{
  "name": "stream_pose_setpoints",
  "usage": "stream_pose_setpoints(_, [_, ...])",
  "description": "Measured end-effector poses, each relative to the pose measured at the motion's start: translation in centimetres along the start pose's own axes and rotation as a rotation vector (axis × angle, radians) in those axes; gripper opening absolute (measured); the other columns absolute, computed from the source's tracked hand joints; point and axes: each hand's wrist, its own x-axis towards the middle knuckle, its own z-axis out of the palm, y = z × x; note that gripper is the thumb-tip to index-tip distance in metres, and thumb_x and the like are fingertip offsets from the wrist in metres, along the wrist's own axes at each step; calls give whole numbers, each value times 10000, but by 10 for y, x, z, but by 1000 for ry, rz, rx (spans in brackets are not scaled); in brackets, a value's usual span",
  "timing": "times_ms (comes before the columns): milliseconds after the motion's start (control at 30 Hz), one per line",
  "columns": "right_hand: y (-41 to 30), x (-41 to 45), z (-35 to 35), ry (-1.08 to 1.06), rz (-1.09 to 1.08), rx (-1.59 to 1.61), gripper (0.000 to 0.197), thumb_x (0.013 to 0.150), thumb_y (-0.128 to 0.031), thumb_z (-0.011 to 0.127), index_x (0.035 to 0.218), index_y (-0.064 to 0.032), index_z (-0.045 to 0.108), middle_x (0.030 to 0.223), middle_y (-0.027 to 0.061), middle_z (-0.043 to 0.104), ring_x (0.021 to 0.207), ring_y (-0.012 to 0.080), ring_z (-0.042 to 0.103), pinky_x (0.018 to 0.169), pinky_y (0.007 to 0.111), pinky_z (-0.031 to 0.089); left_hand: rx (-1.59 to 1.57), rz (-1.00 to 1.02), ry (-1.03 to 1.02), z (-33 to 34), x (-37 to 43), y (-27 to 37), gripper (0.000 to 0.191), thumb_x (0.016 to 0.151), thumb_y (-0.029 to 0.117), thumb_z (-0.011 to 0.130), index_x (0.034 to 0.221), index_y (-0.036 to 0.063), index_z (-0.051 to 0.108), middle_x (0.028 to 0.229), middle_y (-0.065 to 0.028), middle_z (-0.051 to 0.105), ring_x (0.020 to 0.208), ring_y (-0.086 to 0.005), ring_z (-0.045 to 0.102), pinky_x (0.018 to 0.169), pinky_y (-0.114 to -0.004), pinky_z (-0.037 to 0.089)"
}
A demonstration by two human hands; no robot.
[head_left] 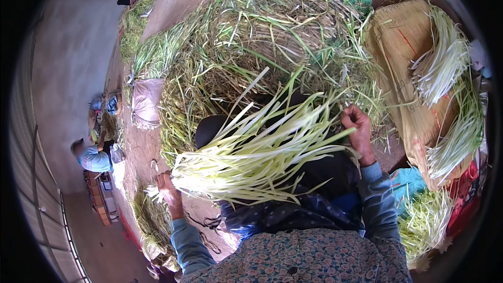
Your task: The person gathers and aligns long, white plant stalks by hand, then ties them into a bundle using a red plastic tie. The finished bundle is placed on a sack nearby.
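Note:
My left hand (169, 190) grips the gathered base of a bundle of pale yellow-green leafy stalks (243, 165), probably chives. The bundle lies across my lap, its loose leaves fanning out to the upper right. At those leaf tips is my right hand (357, 125), thumb and fingers curled together. A green blade ends against it, but whether the fingers pinch a leaf is unclear. Beneath the bundle, dark plastic sheeting with pale dots (290, 214) covers my lap. Just beyond my knees rises a large heap of green and dry brown stalks (251, 43).
Pale stalk bundles (444, 63) rest on a tan woven sack (401, 27) at the right. More pale leaves (426, 216) lie below, by a red bag (463, 192). A wrapped bale (147, 100) sits left of the heap. Two people, one nearer (94, 157), are at the left.

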Motion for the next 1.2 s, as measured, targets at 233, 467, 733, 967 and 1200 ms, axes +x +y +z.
stream_pose_setpoints(233, [14,6,-37,-94,-50,-416,123,809,-110,615,761,-10,563,657,17,528,618,92,471,566,245,408,25,20,23,-2,5,2,212,742,103,526,928,2,544,813,-148,525,794,-327,517,717,-422,393])
stream_pose_setpoints(467, [-102,13,22,-265,-483,-394,124,824,-110,588,897,-11,572,918,97,602,831,214,592,697,307,487,47,14,56,-4,4,-2,229,734,91,528,943,2,547,842,-151,539,817,-326,521,735,-421,400])
stream_pose_setpoints(733, [-101,-45,-7,-588,-291,-355,96,745,-11,612,834,-6,577,798,92,606,761,202,597,667,285,473,13,-2,39,1,-2,3,232,726,83,539,944,2,548,816,-140,539,796,-314,524,737,-415,406])
stream_pose_setpoints(967, [-100,-13,-9,-293,-341,-581,109,753,-57,632,818,10,574,752,112,588,645,238,595,564,310,453,28,13,35,-2,2,5,230,722,64,549,946,11,551,814,-133,543,790,-308,528,729,-415,411])
stream_pose_setpoints(1200, [-95,13,22,-522,-493,-632,142,733,-112,652,848,-43,605,764,78,588,645,261,592,575,354,470,53,24,46,1,-1,-3,222,729,78,549,944,23,554,806,-130,547,786,-310,532,714,-412,410])
